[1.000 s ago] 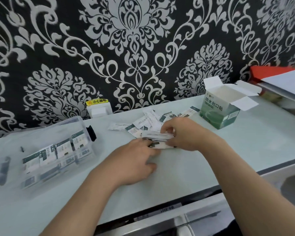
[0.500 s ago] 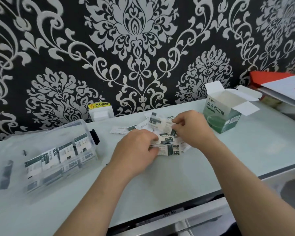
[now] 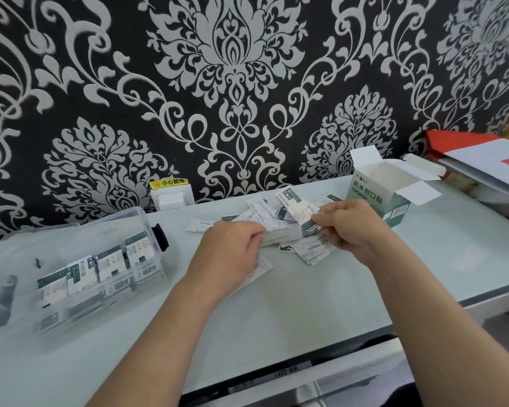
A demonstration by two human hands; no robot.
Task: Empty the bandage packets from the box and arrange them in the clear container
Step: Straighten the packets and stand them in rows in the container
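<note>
Loose white and green bandage packets lie scattered on the pale table between my hands. My left hand grips a small stack of packets at its fingertips. My right hand pinches a packet that stands tilted above the pile. The open green and white bandage box stands just behind my right hand, flaps up. At the left sits the clear container, with several packets standing in a row inside.
A white wall socket with a yellow label sits against the patterned wall. A stack of red and white papers and folders lies at the right. The container's lid with a black clip lies at the far left.
Both hands have gone from pressing down on the pile to lifting packets; the right hand now holds one packet raised above the heap.
</note>
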